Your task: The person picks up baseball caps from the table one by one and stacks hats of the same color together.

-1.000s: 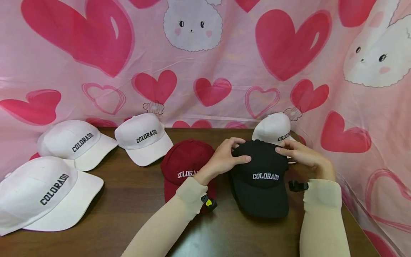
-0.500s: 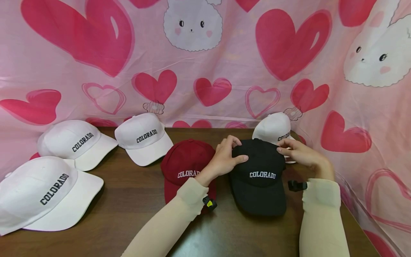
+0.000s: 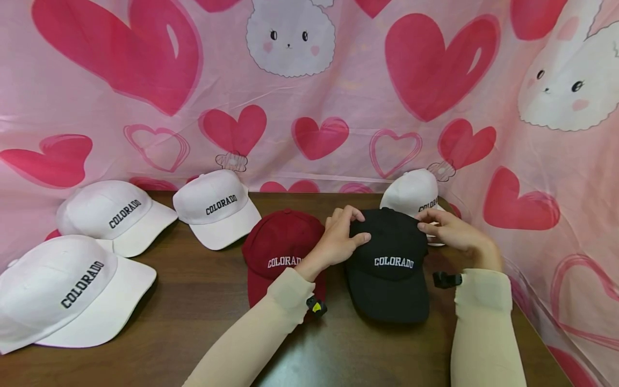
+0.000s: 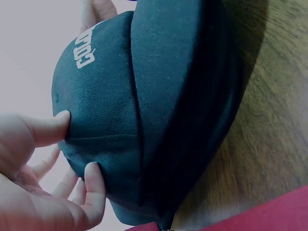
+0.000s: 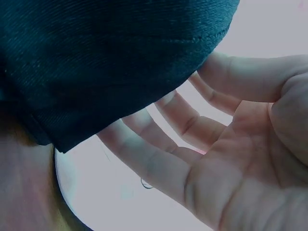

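Beside my left hand (image 3: pixel 335 242), the red cap (image 3: pixel 280 236) blocks a low path; 1 white cap (image 3: pixel 408 193) obstructs the space behind the black cap (image 3: pixel 387 293). My fingers could pass over open wood (image 3: pixel 203 295) between the red cap and the 3 white caps (image 3: pixel 53 285).

Head: bright | glare on tabletop (image 3: pixel 309 368) | wrist views: bluish (backdrop (image 4: pixel 26 62) washed out)
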Demonstrator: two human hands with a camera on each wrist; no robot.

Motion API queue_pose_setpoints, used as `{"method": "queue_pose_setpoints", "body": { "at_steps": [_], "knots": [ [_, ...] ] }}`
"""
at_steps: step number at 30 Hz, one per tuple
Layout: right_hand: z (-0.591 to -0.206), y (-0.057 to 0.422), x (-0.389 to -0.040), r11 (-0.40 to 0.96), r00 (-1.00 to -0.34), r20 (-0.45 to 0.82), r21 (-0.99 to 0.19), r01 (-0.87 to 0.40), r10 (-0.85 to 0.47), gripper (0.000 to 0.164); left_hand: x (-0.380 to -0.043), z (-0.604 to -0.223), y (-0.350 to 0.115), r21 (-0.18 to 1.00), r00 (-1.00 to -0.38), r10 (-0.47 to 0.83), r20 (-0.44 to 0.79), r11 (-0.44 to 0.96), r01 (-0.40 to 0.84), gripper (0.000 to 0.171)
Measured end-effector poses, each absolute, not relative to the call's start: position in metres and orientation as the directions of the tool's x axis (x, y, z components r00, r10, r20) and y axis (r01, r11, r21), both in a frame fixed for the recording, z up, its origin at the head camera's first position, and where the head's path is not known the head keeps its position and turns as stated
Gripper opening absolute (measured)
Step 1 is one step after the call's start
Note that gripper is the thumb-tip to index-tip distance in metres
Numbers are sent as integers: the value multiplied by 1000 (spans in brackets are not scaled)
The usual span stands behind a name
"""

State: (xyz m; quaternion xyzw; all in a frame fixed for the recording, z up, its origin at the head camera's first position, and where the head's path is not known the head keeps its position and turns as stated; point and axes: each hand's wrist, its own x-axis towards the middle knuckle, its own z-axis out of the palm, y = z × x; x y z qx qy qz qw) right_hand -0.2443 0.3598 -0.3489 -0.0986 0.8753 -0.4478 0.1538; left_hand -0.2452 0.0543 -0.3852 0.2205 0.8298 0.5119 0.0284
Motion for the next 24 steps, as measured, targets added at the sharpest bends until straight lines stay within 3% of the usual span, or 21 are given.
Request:
{"method": "queue_pose_setpoints", "body": {
  "at_steps": [24],
  "knots": [
    [-347, 359, -244, 621, -942, -162, -782, -59, -294, 38, -246, -383, 49, 864, -888, 430, 163, 372, 339, 32]
  ]
}}
